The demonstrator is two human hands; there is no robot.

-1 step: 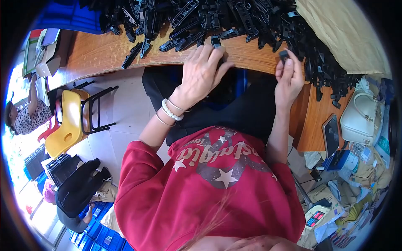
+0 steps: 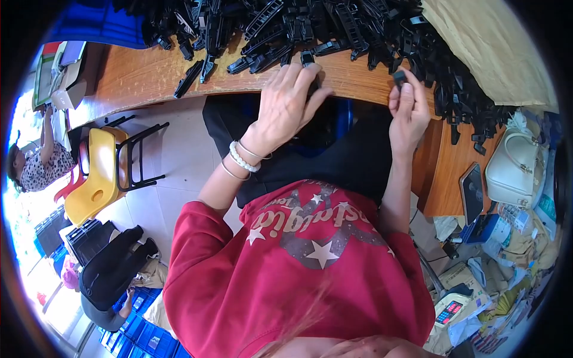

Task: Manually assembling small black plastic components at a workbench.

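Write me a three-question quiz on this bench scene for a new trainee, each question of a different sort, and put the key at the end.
1. Which hand pinches the small dark piece between thumb and finger?
2. Fill the gap: the phone lies just to the left of the white ____.
3. Choose one. What circles the wrist of the left hand?
a) a wristwatch
b) a white beaded bracelet
c) a black strap

Key:
1. The right hand.
2. Handbag.
3. b
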